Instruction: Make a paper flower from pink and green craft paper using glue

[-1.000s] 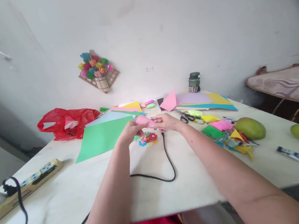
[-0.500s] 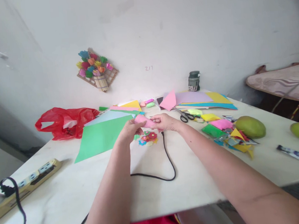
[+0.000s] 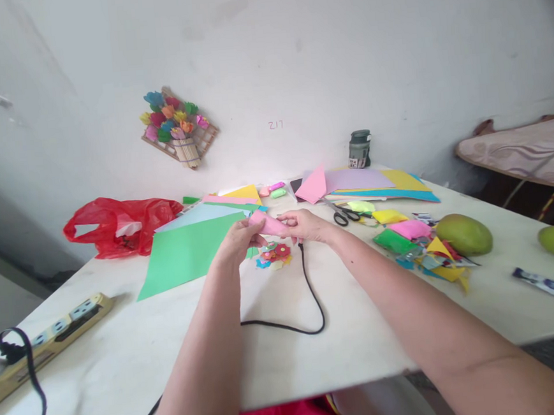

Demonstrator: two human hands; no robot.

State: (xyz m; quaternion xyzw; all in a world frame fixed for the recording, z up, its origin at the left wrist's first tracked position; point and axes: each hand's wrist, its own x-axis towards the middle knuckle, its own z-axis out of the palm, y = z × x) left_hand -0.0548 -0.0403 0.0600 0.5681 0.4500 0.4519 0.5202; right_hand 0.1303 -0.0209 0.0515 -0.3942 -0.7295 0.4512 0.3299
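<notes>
Both hands meet above the middle of the table around a rolled or folded piece of pink paper (image 3: 269,225). My left hand (image 3: 241,237) pinches its left end, and my right hand (image 3: 306,225) grips its right end. Just below them lies a small pile of cut paper flowers (image 3: 275,255) in red, blue and yellow. A black cable (image 3: 319,300) runs up to a plug end beneath my right hand. Green paper (image 3: 185,256) lies flat to the left of my left hand. Black-handled scissors (image 3: 345,216) rest right of my right hand.
A red plastic bag (image 3: 129,225) and a power strip (image 3: 52,340) are on the left. Coloured sheets (image 3: 361,180) and a bottle (image 3: 359,150) stand at the back. Clay packets (image 3: 410,229), paper scraps, a green mango (image 3: 464,235) and a tube (image 3: 549,286) lie right.
The fingers have shifted slightly on the pink paper, which both hands still hold. The view has moved very slightly.
</notes>
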